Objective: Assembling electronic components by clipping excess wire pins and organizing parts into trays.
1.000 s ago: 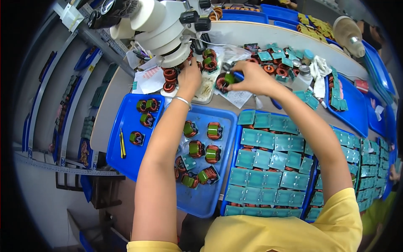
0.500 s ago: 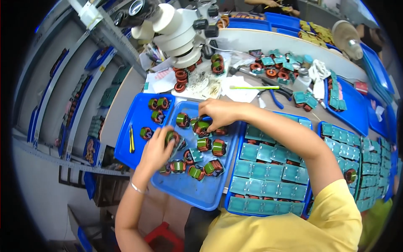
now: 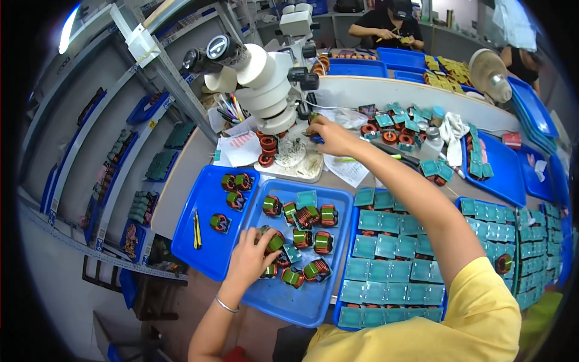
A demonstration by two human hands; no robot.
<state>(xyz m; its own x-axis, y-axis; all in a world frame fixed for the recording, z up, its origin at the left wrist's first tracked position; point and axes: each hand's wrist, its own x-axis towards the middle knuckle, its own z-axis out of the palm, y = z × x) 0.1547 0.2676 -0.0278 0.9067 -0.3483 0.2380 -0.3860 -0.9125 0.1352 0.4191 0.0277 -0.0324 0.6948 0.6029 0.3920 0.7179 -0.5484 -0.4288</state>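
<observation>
My left hand [image 3: 252,253] is over the middle blue tray, its fingers curled round a green-taped copper coil [image 3: 275,242]. Several more coils of this kind, such as one coil [image 3: 323,242], lie in that tray [image 3: 289,309], some on small teal boards. Farther off, my right hand [image 3: 330,136] is beside the microscope base [image 3: 310,172], fingers bent together. Something small and blue shows under its fingers; its kind is hidden. Just behind those fingers a bit of another green-taped coil [image 3: 312,117] shows.
A white microscope [image 3: 265,78] stands at the back. The left blue tray [image 3: 187,253] holds coils and a yellow cutter knife [image 3: 197,230]. Trays of teal boards [image 3: 386,271] lie at right. Pliers, bottles and loose coils clutter the back. Another person [image 3: 392,30] sits beyond the partition.
My right hand has moved from the coils in the middle tray up and away to the microscope base. My left hand stays at a coil in the tray. The view has tilted upward.
</observation>
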